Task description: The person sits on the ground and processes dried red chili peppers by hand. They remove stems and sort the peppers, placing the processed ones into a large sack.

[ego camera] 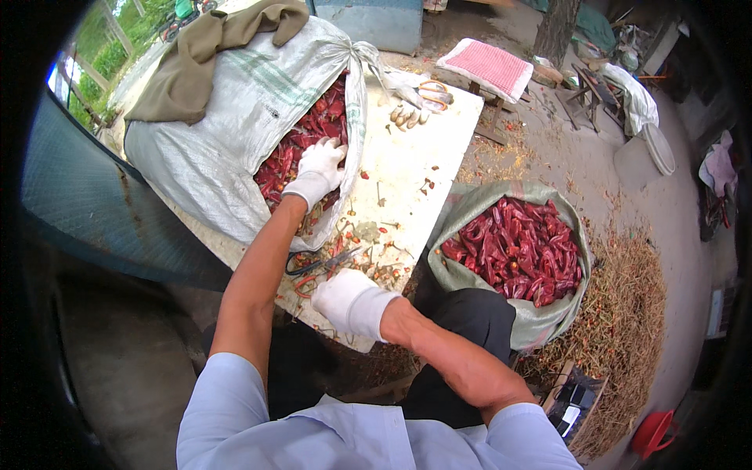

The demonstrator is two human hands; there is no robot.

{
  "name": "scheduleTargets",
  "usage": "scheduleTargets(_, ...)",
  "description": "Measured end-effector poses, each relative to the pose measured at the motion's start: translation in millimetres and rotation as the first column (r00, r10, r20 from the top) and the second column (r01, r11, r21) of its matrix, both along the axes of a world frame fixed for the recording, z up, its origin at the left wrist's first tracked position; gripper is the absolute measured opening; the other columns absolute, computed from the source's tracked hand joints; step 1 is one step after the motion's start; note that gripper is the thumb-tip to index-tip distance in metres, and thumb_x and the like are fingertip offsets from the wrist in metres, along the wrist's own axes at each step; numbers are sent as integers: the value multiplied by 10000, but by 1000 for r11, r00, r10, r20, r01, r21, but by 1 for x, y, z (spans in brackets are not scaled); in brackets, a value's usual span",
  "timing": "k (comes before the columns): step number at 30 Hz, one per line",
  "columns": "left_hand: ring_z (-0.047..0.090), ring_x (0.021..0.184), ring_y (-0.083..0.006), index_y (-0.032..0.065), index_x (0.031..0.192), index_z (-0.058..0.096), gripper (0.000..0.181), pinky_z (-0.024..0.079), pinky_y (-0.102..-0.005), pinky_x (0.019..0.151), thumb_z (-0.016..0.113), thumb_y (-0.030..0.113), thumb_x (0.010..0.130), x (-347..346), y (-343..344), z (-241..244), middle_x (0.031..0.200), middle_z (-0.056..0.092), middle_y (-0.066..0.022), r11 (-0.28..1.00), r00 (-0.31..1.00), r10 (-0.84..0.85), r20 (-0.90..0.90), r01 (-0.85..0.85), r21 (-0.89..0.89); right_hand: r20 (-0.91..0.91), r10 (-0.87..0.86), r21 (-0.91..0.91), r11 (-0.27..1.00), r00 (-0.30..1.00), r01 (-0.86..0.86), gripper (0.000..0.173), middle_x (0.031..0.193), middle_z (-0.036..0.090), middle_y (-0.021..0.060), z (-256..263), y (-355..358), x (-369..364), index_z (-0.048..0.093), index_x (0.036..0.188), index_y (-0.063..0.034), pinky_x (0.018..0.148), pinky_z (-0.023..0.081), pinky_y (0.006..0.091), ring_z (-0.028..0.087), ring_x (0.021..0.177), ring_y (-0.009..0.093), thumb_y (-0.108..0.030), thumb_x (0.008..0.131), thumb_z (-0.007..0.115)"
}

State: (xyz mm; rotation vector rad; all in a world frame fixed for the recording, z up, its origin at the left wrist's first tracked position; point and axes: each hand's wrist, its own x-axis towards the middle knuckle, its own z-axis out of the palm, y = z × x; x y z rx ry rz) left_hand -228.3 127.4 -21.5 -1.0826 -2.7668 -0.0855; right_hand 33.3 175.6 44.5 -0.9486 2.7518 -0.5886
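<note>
My left hand (316,170), in a white knit glove, reaches into the opening of a white woven sack (205,158) lying on the board. Its fingers touch the dried red chilies (314,126) inside; whether they grip one cannot be told. My right hand (348,298), gloved too, is above the board's near edge, its fingers turned away from view, beside orange-handled scissors (304,286). Dark-handled scissors (323,262) lie just beyond it among cut stems and chili bits. To the right, a green woven sack (534,326) stands open, filled with red chilies (517,249).
The pale board (423,158) also bears gloves (409,115) and more orange-handled scissors (433,94). An olive cloth (182,70) drapes over the white sack. A stool with a checked pad (489,67) stands beyond. Dried stems (623,335) are heaped at right, near a red plastic container (652,433).
</note>
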Motion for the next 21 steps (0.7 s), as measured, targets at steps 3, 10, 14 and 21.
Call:
scheduleTargets(3,533,1310,-345,128,1162,705,363,477,-502,1033,687,309,848,-10,22,-5,1361,597,-123,989,992,-99,-80,106,101,45,39,36,999,998,-40,128,820,727,184,4,4,1,739,842,-25,696,584,456,736,790,377,-91,746,685)
scheduleTargets(10,398,1448,-372,201,1293,646,406,368,-526,1139,614,297,899,-42,55,3,1540,466,-190,998,992,-35,-123,27,-62,-36,22,-50,998,999,-24,120,763,720,171,1,1,4,750,786,-16,655,583,455,732,717,366,-105,765,673)
scheduleTargets(14,409,1439,-401,262,1408,585,570,425,-510,1118,658,308,844,-52,63,15,1566,428,-156,984,984,140,111,-126,-123,-30,29,0,1000,999,-29,118,734,710,164,-7,-2,5,747,770,-26,619,579,448,727,687,363,-115,771,669)
scheduleTargets(21,643,1161,-355,255,1273,678,440,540,-480,988,680,270,834,-44,33,5,1298,634,-112,969,956,239,171,-245,13,77,32,1,999,996,-33,144,774,722,178,4,6,4,759,819,-23,666,587,454,736,742,372,-136,739,718)
